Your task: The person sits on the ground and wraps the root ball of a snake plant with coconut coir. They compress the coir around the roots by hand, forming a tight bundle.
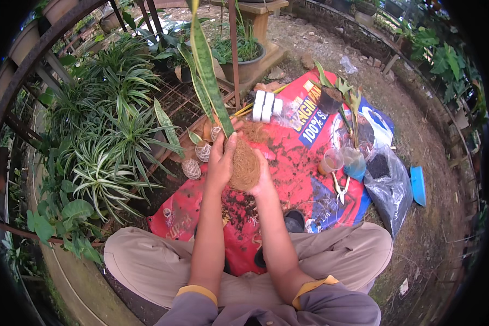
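Note:
Between my two hands is a ball of brown coconut fibre (245,165), held above a red printed tarpaulin (287,163). A tall snake plant (207,75) with yellow-edged leaves rises from its top. My left hand (221,159) wraps the ball's upper left side, thumb against the leaf base. On the lower right side, my right hand (263,175) supports the ball, its fingers partly hidden behind it. Just left of my left hand lie small string-wrapped balls, one bare of leaves (191,169) and another with a short leaf cutting (203,151).
Spools of white string (264,106) lie beyond my hands. To the right are pruning shears (340,189), a plastic cup (331,161), a plastic bag of dark soil (387,183) and a blue dustpan-like piece (418,185). Spider plants (118,138) crowd the left beside a rusty metal frame (14,89).

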Demonstrator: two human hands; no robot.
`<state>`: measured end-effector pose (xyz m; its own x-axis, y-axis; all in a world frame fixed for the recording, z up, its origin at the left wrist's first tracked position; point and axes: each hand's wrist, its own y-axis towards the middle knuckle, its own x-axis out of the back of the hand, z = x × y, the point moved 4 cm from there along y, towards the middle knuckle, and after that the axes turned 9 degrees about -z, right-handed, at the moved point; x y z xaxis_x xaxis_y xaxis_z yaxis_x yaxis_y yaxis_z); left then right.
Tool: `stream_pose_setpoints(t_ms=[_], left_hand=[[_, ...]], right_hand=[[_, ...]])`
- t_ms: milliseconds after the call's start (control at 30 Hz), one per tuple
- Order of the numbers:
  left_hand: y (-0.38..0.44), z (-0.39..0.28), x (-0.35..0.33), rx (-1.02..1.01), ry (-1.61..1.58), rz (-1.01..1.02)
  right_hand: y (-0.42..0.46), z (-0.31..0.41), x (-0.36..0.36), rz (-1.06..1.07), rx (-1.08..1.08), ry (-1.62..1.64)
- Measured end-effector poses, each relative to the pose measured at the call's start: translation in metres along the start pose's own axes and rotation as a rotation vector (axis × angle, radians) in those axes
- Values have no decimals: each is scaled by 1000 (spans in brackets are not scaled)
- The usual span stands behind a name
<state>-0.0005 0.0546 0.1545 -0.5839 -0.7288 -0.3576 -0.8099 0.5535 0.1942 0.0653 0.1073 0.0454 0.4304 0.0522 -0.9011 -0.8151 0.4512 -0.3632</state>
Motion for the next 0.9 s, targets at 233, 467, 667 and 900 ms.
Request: stream_pose_setpoints(t_ms=[233, 467, 667, 900], left_hand=[[9, 17, 25, 116, 21, 301], [3, -5, 3, -2, 276, -52], [2, -2, 3, 97, 181, 372], [-3, 16, 10, 82, 114, 207]], right_hand=[[-10, -1, -15, -69, 157, 144], [-56, -4, -55, -238, 1488, -746], [-21, 5, -19, -291, 693, -208], [-24, 9, -33, -118, 348, 27]])
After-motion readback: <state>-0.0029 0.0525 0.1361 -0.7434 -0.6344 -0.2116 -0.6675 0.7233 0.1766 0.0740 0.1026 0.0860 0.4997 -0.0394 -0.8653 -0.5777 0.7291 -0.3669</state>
